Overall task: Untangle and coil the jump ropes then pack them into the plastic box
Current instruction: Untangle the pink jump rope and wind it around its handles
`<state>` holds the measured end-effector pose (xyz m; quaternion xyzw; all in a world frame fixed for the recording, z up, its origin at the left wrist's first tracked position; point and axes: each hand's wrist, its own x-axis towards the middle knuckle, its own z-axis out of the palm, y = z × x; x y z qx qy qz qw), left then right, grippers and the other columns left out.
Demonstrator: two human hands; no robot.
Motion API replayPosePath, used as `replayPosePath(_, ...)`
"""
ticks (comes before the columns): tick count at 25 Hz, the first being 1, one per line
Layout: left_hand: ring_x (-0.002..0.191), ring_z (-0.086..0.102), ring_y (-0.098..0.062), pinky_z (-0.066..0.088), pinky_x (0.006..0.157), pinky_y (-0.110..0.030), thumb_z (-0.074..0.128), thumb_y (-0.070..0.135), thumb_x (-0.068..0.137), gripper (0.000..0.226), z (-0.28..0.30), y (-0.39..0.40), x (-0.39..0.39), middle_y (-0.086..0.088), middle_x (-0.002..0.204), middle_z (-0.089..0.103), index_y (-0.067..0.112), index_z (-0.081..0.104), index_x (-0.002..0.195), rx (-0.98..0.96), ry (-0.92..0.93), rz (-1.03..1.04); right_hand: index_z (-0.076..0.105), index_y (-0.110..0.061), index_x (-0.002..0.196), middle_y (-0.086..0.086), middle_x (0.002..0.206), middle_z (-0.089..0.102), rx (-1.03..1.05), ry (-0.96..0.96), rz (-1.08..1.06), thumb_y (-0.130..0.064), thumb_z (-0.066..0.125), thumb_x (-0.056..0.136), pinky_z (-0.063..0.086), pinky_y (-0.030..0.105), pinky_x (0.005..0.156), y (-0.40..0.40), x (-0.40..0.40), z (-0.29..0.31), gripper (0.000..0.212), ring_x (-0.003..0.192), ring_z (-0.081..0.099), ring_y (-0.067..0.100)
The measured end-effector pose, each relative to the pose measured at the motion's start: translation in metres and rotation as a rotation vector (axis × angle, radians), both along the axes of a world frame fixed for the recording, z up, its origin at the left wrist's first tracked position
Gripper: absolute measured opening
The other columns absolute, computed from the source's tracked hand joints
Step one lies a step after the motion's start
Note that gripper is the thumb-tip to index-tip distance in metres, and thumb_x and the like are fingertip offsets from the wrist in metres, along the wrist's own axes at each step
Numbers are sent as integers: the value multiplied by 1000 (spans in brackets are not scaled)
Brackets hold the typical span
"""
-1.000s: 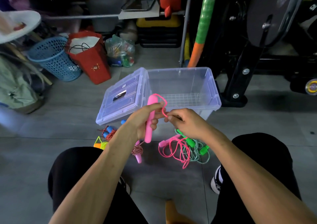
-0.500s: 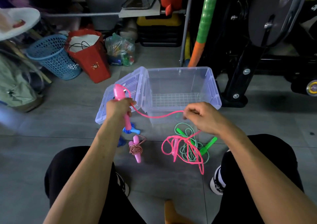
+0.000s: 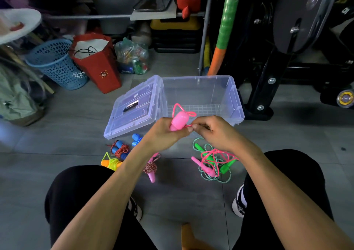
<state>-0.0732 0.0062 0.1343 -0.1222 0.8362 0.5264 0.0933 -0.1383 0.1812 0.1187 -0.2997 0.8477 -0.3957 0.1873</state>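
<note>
My left hand (image 3: 164,134) grips the pink jump rope's handle (image 3: 179,119) in front of the clear plastic box (image 3: 236,104). Two small pink cord loops stick up beside the handle. My right hand (image 3: 214,133) pinches the pink cord right next to that handle. The rest of the pink rope (image 3: 214,158) trails down to the floor, lying tangled over a green jump rope (image 3: 208,165). The box holds no rope and its lid (image 3: 134,108) hangs open to the left.
On the floor by my left arm lie coiled ropes: blue-handled (image 3: 119,148), orange-and-yellow (image 3: 111,162), pink striped (image 3: 150,168). A blue basket (image 3: 57,65), red bag (image 3: 97,65) and black exercise machine (image 3: 287,39) stand beyond the box. My knees flank the ropes.
My hands were apart with the pink cord stretched between them. They have come together again, the handle moving right, and a fresh loop of cord now lies by the handle.
</note>
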Motion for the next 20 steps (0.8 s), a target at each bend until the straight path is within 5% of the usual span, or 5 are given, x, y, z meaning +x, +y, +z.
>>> replayPosePath(6, 37, 26, -9, 26, 38, -18, 58, 11, 87, 15, 10, -34, -13, 2, 55, 45, 14, 55, 72, 760, 66, 718, 61, -22, 75, -7, 56, 50, 36, -69, -83, -29, 51, 99, 39, 30, 55, 5, -3, -6, 27, 54, 49, 15)
replayPosePath(10, 46, 38, -20, 34, 46, -23, 66, 20, 81, 14, -9, -51, -7, -1, 57, 52, 7, 64, 77, -67, -156, 515, 65, -15, 82, -22, 52, 50, 49, -6, -46, -26, 48, 101, 30, 21, 51, 4, -3, -3, 27, 49, 42, 3)
replayPosePath(11, 50, 40, -22, 36, 51, -26, 68, 23, 80, 17, -12, -45, -7, -1, 58, 50, 6, 66, 81, -125, -133, 446, 65, -16, 83, -20, 52, 49, 43, 5, -24, -27, 48, 100, 28, 19, 50, 2, -2, -2, 27, 50, 41, 3)
replayPosePath(16, 44, 39, -13, 35, 45, -20, 68, 26, 88, 16, 6, -9, -2, 9, 51, 53, 14, 66, 78, 136, -96, 16, 66, -17, 83, -6, 53, 36, -47, -55, 41, -24, 51, 100, 25, 26, 49, -8, 3, -2, 23, 48, 31, 6)
replayPosePath(20, 42, 29, -13, 28, 46, -24, 70, 16, 86, 37, 6, -16, -8, 1, 51, 36, 18, 49, 56, 402, 54, 298, 64, -20, 78, 4, 62, 52, -86, -108, -24, -26, 51, 99, 35, 30, 57, -5, 3, 0, 25, 56, 42, 11)
